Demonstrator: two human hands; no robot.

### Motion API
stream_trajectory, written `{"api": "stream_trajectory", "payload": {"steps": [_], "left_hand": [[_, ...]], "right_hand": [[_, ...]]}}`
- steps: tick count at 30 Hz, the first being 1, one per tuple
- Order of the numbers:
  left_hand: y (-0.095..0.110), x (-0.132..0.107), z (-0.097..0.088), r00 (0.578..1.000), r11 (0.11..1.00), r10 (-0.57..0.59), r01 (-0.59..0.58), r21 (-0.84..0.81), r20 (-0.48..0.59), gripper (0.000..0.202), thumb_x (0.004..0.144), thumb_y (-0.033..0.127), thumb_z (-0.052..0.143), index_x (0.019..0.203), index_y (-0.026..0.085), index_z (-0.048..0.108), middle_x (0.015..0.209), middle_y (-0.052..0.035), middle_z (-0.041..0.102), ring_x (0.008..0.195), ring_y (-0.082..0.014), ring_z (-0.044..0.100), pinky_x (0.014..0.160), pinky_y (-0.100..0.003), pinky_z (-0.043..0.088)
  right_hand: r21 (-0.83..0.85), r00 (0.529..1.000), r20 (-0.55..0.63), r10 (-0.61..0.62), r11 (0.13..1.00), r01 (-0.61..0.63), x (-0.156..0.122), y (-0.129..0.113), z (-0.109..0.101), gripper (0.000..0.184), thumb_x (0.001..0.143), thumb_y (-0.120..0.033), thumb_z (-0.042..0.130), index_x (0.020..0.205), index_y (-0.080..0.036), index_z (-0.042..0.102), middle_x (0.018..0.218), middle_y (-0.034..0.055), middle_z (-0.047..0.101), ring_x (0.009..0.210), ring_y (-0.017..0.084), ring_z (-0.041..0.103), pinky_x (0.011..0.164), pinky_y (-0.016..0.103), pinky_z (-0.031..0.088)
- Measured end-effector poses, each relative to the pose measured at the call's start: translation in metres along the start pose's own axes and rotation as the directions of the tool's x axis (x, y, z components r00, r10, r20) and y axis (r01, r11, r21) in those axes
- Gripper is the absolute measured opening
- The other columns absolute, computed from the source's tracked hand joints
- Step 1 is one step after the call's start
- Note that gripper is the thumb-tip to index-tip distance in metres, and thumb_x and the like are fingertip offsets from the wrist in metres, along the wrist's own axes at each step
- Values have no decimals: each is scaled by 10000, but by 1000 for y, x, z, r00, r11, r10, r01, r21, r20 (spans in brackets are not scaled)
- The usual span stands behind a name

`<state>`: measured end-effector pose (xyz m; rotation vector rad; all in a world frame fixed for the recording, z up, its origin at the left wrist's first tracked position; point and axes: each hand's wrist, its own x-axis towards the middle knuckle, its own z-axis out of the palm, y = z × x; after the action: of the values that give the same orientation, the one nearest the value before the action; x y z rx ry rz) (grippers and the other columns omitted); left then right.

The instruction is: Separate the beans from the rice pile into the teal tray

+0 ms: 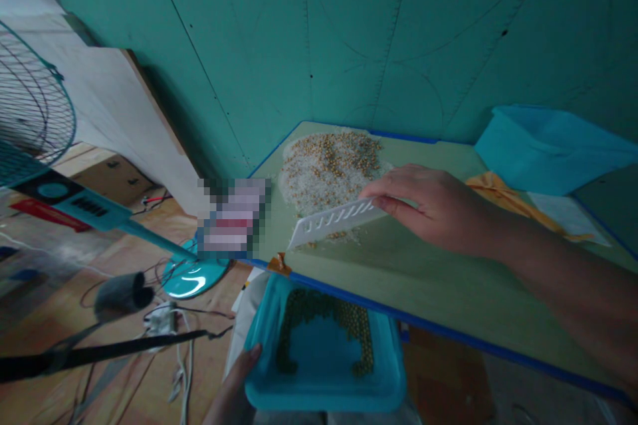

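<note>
My right hand (pixel 432 207) pinches the end of a white toothed plastic scraper (pixel 335 220) and rests it edge-down on the green table (pixel 423 279). Just beyond the scraper lies a heap of white rice grains mixed with yellow-brown beans (pixel 326 166) at the table's far left corner. My left hand (pixel 234 385) holds a blue plastic tray (pixel 323 355) below the table's front edge; only the thumb and part of the palm show. Green-brown beans (pixel 343 322) lie in the tray along its far and right sides.
A blue folded sheet (pixel 543 146) and yellow paper (pixel 498 192) lie at the table's right back. A teal wall (pixel 349 33) stands behind. A standing fan (pixel 30 119) with its teal base (pixel 192 275), cables and a power strip (pixel 162 319) occupy the floor at left.
</note>
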<state>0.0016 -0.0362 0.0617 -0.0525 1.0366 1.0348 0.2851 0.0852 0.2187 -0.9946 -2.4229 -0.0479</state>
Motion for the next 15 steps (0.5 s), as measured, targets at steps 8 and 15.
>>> {"api": "stream_trajectory", "payload": {"steps": [8, 15], "left_hand": [[-2, -1, 4, 1000, 1000, 8, -7, 28, -25, 320, 534, 246, 746, 849, 196, 718, 962, -20, 694, 1014, -275, 560, 848, -229, 426], [-4, -1, 6, 999, 999, 34, -33, 39, -11, 368, 557, 263, 731, 902, 137, 702, 903, -51, 712, 999, -292, 568, 870, -268, 422]], "right_hand": [[-4, 1000, -6, -7, 1000, 7, 0, -3, 0, 209, 832, -149, 437, 961, -177, 598, 909, 34, 658, 852, 143, 579, 751, 272, 412], [4, 1000, -5, -20, 1000, 20, -1, -7, -1, 207, 821, -135, 453, 960, -173, 601, 892, 30, 664, 815, 148, 580, 732, 282, 403]]}}
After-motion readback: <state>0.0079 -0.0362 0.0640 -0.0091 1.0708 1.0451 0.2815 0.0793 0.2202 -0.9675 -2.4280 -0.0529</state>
